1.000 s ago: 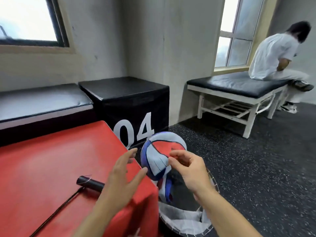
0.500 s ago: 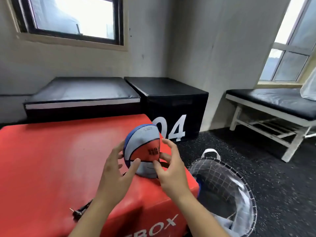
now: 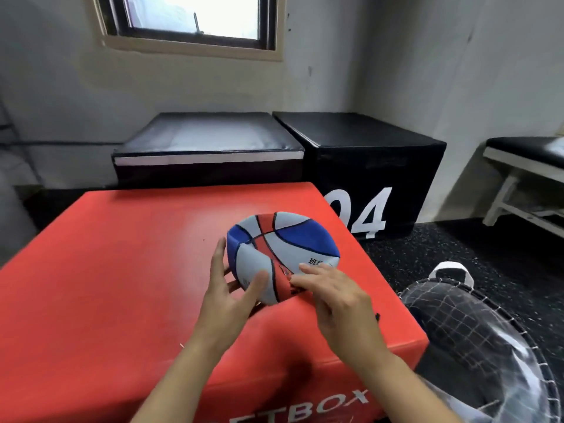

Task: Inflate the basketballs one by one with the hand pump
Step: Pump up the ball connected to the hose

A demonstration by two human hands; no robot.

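Observation:
A flattened, deflated basketball (image 3: 282, 250) with blue, red and grey-white panels is held just above the red box (image 3: 122, 270) near its right side. My left hand (image 3: 227, 293) cups the ball's left and lower side, thumb on the front panel. My right hand (image 3: 332, 296) lies on the ball's near right side, fingertips on the red stripe. The hand pump is hidden from view; only a small dark bit (image 3: 377, 317) shows behind my right hand.
A mesh basket (image 3: 476, 340) with a white handle stands on the dark floor right of the red box. Behind are a black box marked 04 (image 3: 366, 166), a low black padded box (image 3: 207, 148), and a white-framed bench (image 3: 525, 166) at right.
The ball came from the basket onto the red box, has turned flatter side up, and both hands now hold it. The view swung left and down.

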